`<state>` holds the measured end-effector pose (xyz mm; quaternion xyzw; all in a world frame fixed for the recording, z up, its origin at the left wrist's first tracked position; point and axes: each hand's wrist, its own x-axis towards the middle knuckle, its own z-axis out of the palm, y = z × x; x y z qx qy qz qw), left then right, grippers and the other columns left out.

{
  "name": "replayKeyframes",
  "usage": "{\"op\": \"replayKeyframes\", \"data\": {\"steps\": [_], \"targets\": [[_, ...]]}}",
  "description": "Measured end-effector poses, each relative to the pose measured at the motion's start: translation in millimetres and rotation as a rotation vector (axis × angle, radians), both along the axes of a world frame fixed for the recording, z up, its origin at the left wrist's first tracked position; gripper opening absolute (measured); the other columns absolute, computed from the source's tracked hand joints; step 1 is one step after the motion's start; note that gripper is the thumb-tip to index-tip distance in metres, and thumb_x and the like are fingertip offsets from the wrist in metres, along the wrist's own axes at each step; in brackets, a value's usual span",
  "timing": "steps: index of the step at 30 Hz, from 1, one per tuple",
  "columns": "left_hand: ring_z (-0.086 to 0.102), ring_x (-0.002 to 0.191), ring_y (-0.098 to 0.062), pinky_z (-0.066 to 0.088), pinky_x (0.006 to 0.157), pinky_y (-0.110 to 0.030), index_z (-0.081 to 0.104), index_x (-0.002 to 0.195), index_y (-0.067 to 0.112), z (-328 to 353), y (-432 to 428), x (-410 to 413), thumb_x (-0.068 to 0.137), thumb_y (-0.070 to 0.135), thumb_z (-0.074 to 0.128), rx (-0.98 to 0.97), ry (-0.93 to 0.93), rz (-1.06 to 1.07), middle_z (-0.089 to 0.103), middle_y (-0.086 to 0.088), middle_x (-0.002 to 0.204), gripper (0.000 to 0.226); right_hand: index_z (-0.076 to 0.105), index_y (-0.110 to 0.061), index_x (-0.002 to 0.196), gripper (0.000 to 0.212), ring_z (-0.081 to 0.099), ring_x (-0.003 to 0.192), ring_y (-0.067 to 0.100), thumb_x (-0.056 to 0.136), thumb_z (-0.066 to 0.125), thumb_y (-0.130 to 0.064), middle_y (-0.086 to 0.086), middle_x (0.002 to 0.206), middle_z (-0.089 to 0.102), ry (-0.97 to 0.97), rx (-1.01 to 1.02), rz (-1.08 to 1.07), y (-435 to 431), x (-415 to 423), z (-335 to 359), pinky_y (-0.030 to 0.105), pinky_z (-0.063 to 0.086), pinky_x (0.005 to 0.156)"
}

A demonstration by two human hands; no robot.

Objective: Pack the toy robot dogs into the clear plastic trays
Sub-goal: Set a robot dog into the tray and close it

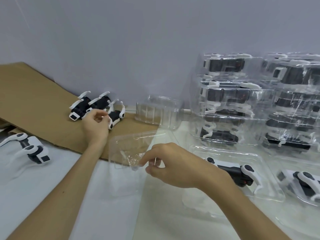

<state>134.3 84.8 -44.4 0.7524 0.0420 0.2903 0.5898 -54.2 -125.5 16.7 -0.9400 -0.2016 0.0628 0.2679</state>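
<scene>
One clear tray pinched in the right hand; left hand loosely curled beside a toy dog.

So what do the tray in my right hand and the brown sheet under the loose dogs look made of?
The tray: thin clear plastic, glossy; whatever lies beneath shows through it, and its edges glint. The brown sheet: probably cardboard, matte, with a raw, uneven edge.

Black-and-white toy robot dogs cluster on a flat brown cardboard sheet at left; a lone dog lies before it on the white table. An empty clear plastic tray overlaps the cardboard's near edge. Stacks of packed trays stand right, two packed trays before them.
</scene>
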Motion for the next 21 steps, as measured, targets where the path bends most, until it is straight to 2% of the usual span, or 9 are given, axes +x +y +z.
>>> {"op": "replayKeyframes", "data": {"steps": [2,6,9,11,13,14,16,18,21], "targets": [[0.069,0.075,-0.028,0.060,0.078,-0.042,0.062,0.078,0.026,11.5,-3.9,-10.7,0.087,-0.001,0.063,-0.057,-0.071,0.036,0.067,-0.001,0.074,0.029,0.071,-0.033,0.117,0.024,0.057,0.099,0.010,0.099,0.056,-0.026,-0.010,0.104,0.063,0.004,0.002,-0.006,0.6,-0.6,0.8,0.033,0.050,0.090],[0.065,0.065,-0.019,0.061,0.066,-0.033,0.064,0.090,0.011,41.1,-16.3,-43.2,0.089,0.001,0.062,-0.194,-0.243,0.036,0.063,-0.003,0.071,0.010,0.071,-0.032,0.116,0.024,0.057,0.101,0.010,0.099,0.056,-0.026,-0.009,0.104,0.064,-0.029,-0.001,-0.016,0.6,-3.5,2.2,0.035,0.049,0.093],[0.066,0.062,-0.014,0.055,0.064,-0.025,0.062,0.088,0.017,74.1,-24.4,-76.1,0.088,0.005,0.063,-0.233,-0.417,0.068,0.062,0.003,0.071,0.012,0.072,-0.031,0.113,0.023,0.059,0.096,0.006,0.096,0.059,-0.021,-0.014,0.101,0.063,-0.198,0.079,-0.089,-5.6,-1.1,5.0,0.033,0.050,0.090],[0.065,0.061,-0.013,0.055,0.066,-0.027,0.061,0.087,0.020,97.5,-27.7,-95.5,0.089,0.004,0.063,-0.306,-0.470,0.010,0.062,0.007,0.070,0.016,0.068,-0.032,0.119,0.031,0.057,0.096,0.000,0.093,0.065,-0.016,-0.017,0.108,0.060,-0.379,0.207,-0.201,-11.8,1.5,9.0,0.023,0.049,0.090],[0.065,0.062,-0.013,0.056,0.067,-0.027,0.060,0.088,0.016,116.2,-30.8,-112.2,0.092,0.001,0.064,-0.432,-0.435,-0.113,0.062,0.006,0.069,0.015,0.060,-0.031,0.130,0.049,0.052,0.107,-0.001,0.087,0.072,-0.011,-0.016,0.121,0.052,-0.565,0.326,-0.302,-19.4,2.7,14.3,0.010,0.039,0.093],[0.064,0.062,-0.013,0.056,0.067,-0.027,0.060,0.089,0.014,123.2,-33.0,-119.9,0.093,0.001,0.064,-0.501,-0.389,-0.168,0.063,0.004,0.069,0.015,0.055,-0.029,0.136,0.060,0.048,0.117,0.003,0.084,0.075,-0.009,-0.013,0.129,0.048,-0.644,0.325,-0.324,-23.3,3.2,17.0,0.010,0.035,0.098],[0.066,0.065,-0.013,0.058,0.067,-0.028,0.059,0.092,0.014,130.7,-38.1,-134.4,0.095,0.002,0.063,-0.632,-0.251,-0.262,0.066,0.001,0.073,0.013,0.045,-0.028,0.145,0.078,0.035,0.137,0.014,0.078,0.081,-0.010,-0.007,0.148,0.038,-0.759,0.206,-0.296,-28.1,2.2,21.6,0.023,0.029,0.110],[0.068,0.068,-0.013,0.059,0.063,-0.029,0.058,0.092,0.017,129.1,-43.1,-145.3,0.097,0.005,0.062,-0.720,-0.092,-0.333,0.069,-0.001,0.078,0.013,0.039,-0.028,0.149,0.088,0.028,0.144,0.019,0.074,0.083,-0.013,-0.005,0.155,0.034,-0.842,0.113,-0.257,-29.8,0.5,24.2,0.035,0.026,0.114],[0.069,0.073,-0.012,0.059,0.061,-0.027,0.057,0.087,0.021,117.9,-46.6,-155.5,0.099,0.008,0.058,-0.793,0.126,-0.463,0.071,0.002,0.079,0.017,0.044,-0.023,0.146,0.083,0.037,0.139,0.020,0.074,0.082,-0.011,-0.005,0.150,0.044,-0.927,0.161,-0.247,-30.8,-1.7,26.5,0.034,0.030,0.111]]}}
